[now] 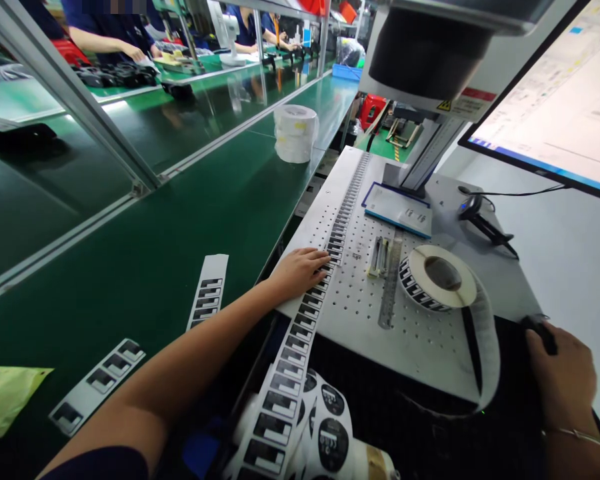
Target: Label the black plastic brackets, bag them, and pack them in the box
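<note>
My left hand [303,272] lies flat with fingers stretched, touching a long strip of black-and-white labels [305,313]. The strip runs along the left side of a perforated metal plate [350,293] and hangs down past its front edge. At the far right, my right hand [567,370] is wrapped over a black computer mouse [543,333]. Between the hands, a roll of labels [443,277] rests on the plate with its tail curling down at the right. Left of the roll lies a steel ruler [390,287].
A laser machine head [430,53] overhangs the plate beside a monitor [565,100]. On the plate are a blue-edged box [397,210] and a barcode scanner [485,223]. White tape rolls [296,133] and cut label pieces [97,387] sit on the green bench. Co-workers [105,33] work behind.
</note>
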Demonstrator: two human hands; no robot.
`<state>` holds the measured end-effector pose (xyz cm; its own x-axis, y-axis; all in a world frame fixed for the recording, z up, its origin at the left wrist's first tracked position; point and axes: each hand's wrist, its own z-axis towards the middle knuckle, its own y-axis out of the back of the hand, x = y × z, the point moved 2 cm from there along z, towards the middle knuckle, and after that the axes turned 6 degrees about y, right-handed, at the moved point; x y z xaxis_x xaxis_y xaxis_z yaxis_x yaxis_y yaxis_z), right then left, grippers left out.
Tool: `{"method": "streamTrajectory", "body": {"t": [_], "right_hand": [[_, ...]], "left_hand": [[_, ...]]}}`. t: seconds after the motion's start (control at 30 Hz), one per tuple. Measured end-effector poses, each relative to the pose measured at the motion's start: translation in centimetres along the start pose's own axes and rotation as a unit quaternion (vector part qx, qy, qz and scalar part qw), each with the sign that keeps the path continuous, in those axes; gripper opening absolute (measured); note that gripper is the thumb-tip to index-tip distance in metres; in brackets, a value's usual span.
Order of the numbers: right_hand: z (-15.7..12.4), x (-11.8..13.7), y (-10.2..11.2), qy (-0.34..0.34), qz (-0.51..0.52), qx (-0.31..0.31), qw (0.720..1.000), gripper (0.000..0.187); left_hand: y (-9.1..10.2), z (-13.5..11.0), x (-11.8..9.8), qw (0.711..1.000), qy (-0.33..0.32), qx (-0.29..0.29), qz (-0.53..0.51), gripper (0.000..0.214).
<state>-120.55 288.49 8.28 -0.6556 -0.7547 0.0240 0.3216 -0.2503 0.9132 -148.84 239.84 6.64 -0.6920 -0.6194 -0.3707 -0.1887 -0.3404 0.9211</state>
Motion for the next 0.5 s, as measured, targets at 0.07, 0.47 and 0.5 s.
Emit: {"method": "streamTrajectory", "body": {"t": [0.07,0.47,0.5], "right_hand": [[0.05,0.31,0.21,-0.024,0.019,0.021,0.999,0.070],[0.02,0.24,0.27,-0.007,0.000,0.018,1.000,0.068],[0.03,0.23,0.25,0.005,-0.019,0.011,1.000,0.068]], "left_hand": [[0.04,-0.01,-0.02,1.000,0.005,0.007,-0.004,0.043],[0.10,0.05,0.02,1.000,-0.004,0.005,0.014,0.044],[0.12,0.04,0.00,1.000,-0.003,0.005,0.011,0.044]]}}
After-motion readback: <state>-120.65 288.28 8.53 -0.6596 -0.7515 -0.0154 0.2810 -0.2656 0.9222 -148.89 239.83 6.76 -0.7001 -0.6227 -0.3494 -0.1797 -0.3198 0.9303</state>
